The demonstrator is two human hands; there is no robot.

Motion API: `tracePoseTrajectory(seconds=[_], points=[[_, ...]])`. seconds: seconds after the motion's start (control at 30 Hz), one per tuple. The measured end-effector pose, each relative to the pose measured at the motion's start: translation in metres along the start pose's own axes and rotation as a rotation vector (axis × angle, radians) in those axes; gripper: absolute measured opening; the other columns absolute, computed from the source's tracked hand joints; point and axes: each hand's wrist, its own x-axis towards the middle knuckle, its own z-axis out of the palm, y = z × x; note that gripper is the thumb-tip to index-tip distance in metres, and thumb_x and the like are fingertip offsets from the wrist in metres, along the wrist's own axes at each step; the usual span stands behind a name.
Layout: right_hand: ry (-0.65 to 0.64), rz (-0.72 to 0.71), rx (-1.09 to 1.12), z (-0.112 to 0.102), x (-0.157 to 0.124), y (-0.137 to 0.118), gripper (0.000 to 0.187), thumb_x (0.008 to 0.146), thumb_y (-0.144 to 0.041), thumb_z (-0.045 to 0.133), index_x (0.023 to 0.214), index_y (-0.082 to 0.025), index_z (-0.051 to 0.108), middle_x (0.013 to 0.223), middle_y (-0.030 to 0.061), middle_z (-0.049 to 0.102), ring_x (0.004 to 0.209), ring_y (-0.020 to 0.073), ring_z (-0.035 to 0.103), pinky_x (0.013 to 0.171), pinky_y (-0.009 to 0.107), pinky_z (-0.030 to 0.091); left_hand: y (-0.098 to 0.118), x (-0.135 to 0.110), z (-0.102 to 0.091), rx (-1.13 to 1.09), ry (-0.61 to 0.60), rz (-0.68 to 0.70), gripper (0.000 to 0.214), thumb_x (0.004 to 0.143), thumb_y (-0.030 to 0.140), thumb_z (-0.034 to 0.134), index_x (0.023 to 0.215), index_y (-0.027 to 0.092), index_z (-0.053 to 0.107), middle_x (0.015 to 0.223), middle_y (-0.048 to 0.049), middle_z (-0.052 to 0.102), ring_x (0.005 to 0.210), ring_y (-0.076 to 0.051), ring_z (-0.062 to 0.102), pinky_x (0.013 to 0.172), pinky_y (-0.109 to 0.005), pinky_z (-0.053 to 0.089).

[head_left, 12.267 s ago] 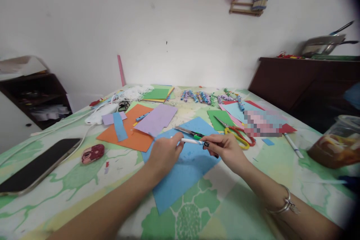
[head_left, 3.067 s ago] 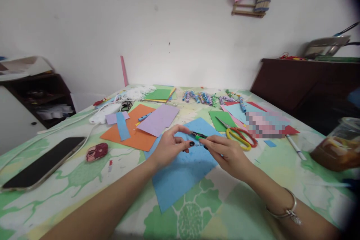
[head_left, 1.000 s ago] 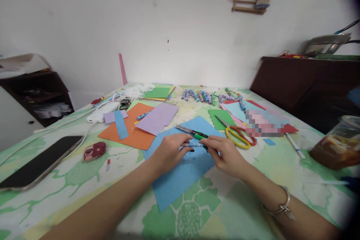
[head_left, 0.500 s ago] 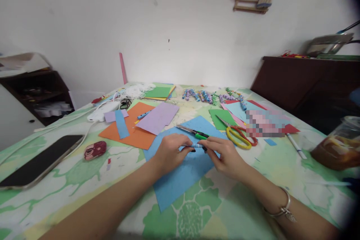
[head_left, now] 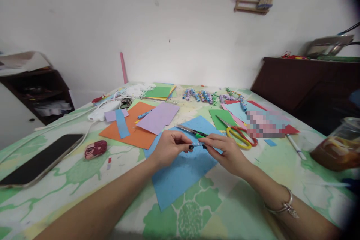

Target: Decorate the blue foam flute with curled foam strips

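My left hand (head_left: 168,148) and my right hand (head_left: 225,152) meet over a big blue paper sheet (head_left: 180,168) on the table. Both pinch the ends of a small rolled blue paper strip (head_left: 197,144), wound round a thin white stick that barely shows. Fingers of both hands are closed on it. Just behind the hands lies a small cutter with a green handle (head_left: 194,132). Yellow and red scissors (head_left: 239,135) lie to the right of it.
Orange (head_left: 129,131), lilac (head_left: 159,117) and green (head_left: 221,120) papers lie further back, with a row of curled paper rolls (head_left: 210,96). A phone (head_left: 39,161) and a red eraser-like thing (head_left: 95,148) lie left. A white pen (head_left: 294,145) and a plastic jar (head_left: 337,144) stand right.
The white stick seen long ago is now covered by the blue strip. Over the last second the hands shifted slightly and the roll looks tighter and shorter between the fingertips.
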Motion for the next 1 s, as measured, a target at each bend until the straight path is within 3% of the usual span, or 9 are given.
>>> tracePoseTrajectory(seconds=[0.1,0.23,0.37,0.5,0.67,0.73,0.87,1.0], points=[[-0.019,-0.030,-0.016,-0.001,-0.002,0.001,0.029,0.092,-0.017,0.043,0.115,-0.020,0.061,0.086,0.0073,0.065,0.073,0.0133,0.061,0.063,0.024,0.050,0.002,0.001,-0.001,-0.030,-0.039,-0.026,0.014,0.060,0.020,0.074,0.066,0.010,0.066,0.057,-0.0035,0.067,0.054,-0.013,0.063,0.056,-0.026,0.051],[-0.077,-0.097,-0.049,-0.003,-0.005,0.000,0.032,0.093,-0.016,0.042,0.121,-0.019,0.057,0.093,0.0091,0.065,0.082,0.0152,0.061,0.068,0.027,0.052,0.003,0.001,-0.002,-0.053,-0.071,-0.064,0.017,0.058,0.019,0.074,0.068,0.011,0.064,0.051,-0.0008,0.063,0.044,-0.010,0.057,0.043,-0.020,0.042],[-0.133,-0.145,-0.111,-0.003,-0.007,-0.004,0.034,0.094,-0.017,0.039,0.125,-0.017,0.053,0.094,0.0114,0.063,0.083,0.0173,0.060,0.069,0.030,0.052,0.003,0.001,-0.001,-0.095,-0.099,-0.177,0.015,0.053,0.011,0.066,0.067,0.011,0.065,0.054,-0.0030,0.065,0.040,-0.009,0.053,0.038,-0.018,0.032],[-0.109,-0.191,-0.168,-0.002,-0.007,-0.007,0.035,0.092,-0.012,0.039,0.125,-0.016,0.052,0.093,0.0121,0.062,0.082,0.0184,0.058,0.068,0.032,0.051,0.001,0.002,-0.001,-0.141,-0.114,-0.271,0.018,0.051,0.008,0.059,0.066,0.012,0.067,0.050,-0.0026,0.064,0.038,-0.008,0.049,0.038,-0.018,0.027],[-0.126,-0.219,-0.179,-0.005,-0.005,-0.008,0.037,0.091,-0.008,0.037,0.125,-0.019,0.049,0.096,0.0115,0.063,0.083,0.0190,0.058,0.069,0.034,0.051,-0.005,0.005,-0.006,-0.225,-0.269,-0.311,0.030,0.054,0.008,0.060,0.081,0.015,0.071,0.055,-0.0032,0.065,0.040,-0.007,0.047,0.039,-0.018,0.027],[-0.142,-0.161,-0.158,-0.008,-0.004,-0.005,0.036,0.092,-0.010,0.038,0.125,-0.019,0.048,0.094,0.0105,0.064,0.082,0.0191,0.059,0.068,0.034,0.050,-0.005,0.005,-0.006,-0.210,-0.318,-0.290,0.035,0.058,0.010,0.061,0.091,0.017,0.071,0.061,-0.0034,0.067,0.042,-0.006,0.045,0.041,-0.018,0.028],[-0.163,0.146,-0.006,-0.010,-0.003,-0.001,0.040,0.092,-0.019,0.045,0.130,-0.021,0.034,0.093,0.0068,0.067,0.082,0.0177,0.063,0.067,0.029,0.051,-0.001,0.001,-0.002,-0.044,-0.291,-0.145,0.033,0.069,0.014,0.058,0.099,0.017,0.071,0.066,-0.0021,0.065,0.044,-0.004,0.038,0.044,-0.018,0.029],[-0.148,0.234,-0.009,-0.010,-0.001,0.001,0.028,0.089,-0.025,0.050,0.116,-0.021,0.044,0.093,0.0063,0.067,0.082,0.0180,0.064,0.066,0.028,0.050,0.000,-0.001,0.002,0.157,-0.240,0.011,0.031,0.077,0.014,0.052,0.102,0.016,0.071,0.064,-0.0025,0.064,0.050,-0.007,0.044,0.049,-0.019,0.035]])
